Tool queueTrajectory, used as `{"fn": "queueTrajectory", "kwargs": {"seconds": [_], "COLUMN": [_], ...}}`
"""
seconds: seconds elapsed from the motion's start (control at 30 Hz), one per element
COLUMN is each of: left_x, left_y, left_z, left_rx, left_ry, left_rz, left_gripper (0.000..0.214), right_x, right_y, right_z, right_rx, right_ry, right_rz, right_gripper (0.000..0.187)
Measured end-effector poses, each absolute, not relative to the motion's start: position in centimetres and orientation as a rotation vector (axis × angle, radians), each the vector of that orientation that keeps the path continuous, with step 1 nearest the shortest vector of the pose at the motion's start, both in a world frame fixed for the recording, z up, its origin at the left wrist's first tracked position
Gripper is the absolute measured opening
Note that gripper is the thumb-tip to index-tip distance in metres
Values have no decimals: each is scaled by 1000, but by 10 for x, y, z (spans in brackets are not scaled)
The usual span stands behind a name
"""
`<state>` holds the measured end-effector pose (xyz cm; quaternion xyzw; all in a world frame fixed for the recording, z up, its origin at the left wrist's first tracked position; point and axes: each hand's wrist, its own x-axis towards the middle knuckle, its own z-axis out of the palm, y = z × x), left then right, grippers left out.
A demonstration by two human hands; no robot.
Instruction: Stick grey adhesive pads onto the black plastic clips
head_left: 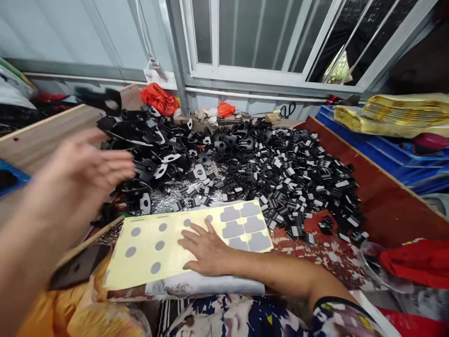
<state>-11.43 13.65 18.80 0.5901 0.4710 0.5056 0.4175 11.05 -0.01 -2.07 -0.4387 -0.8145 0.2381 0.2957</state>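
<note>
- The right hand lies flat, palm down with fingers spread, on a yellow sheet. It grips nothing and only rests on the paper.
- The left hand is raised off the tabletop, open with fingers loosely spread. It is motion-blurred, and I see nothing in it.
- The sheet lies right under the right hand, with its long axis running left to right and its right end tilted slightly away from the person.
- 5 round grey stickers sit just left of the right hand, between the 2 hands. More rounds are half covered by the fingertips.
- Larger grey pads fill the sheet's corner just right of the right hand, which is far nearer to them than the left.
- A heap of flat black pieces lies just beyond the left hand's fingertips, the nearer hand to it.
- Small black clips spread beyond and to the right of the right hand, and silver bits lie between the heaps.
- A dark smear above the left hand is too blurred to name.
- A phone lies below the left forearm, at the sheet's left end.
- A white bag under the sheet is mostly hidden, and the left arm hides the tabletop behind it.
</note>
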Motion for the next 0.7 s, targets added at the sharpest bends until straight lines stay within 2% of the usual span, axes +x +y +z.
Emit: {"fn": "queueTrajectory", "kwargs": {"seconds": [0.07, 0.13, 0.17, 0.2, 0.33, 0.4, 0.47, 0.53, 0.63, 0.7], "left_x": [-94, -76, -69, -63, -43, -36, -34, -37, -50, -58], "left_y": [108, 80, 69, 59, 40, 39, 41, 45, 50, 55], "left_z": [140, 85, 59, 35, -25, -37, -41, -40, -36, -30], "left_rx": [1560, 1840, 1947, 2041, 2273, 2390, 2493, 2542, 2519, 2443], "left_ry": [1187, 1189, 1212, 1216, 1165, 1102, 1051, 1036, 1023, 1007], "left_rz": [1119, 1051, 1066, 1045, 911, 787, 650, 545, 481, 490], "left_gripper": [47, 34, 31, 30, 35, 40, 46, 48, 48, 48], "right_x": [94, 100, 111, 127, 207, 238, 255, 261, 265, 276], "right_y": [17, 35, 46, 59, 132, 171, 201, 219, 227, 223], "right_z": [-13, -2, 5, 12, 42, 52, 55, 53, 53, 61], "right_rx": [-1161, -1124, -1137, -1172, -1468, -1759, -1891, -1922, -1960, -1977], "right_ry": [-2042, -2032, -2056, -2078, -2005, -2039, -2096, -2158, -2194, -2152], "right_rz": [617, 555, 497, 429, 176, -72, -152, -119, -129, -198], "right_gripper": [69, 43, 25, 16, 26, 41, 50, 48, 34, 34]}}
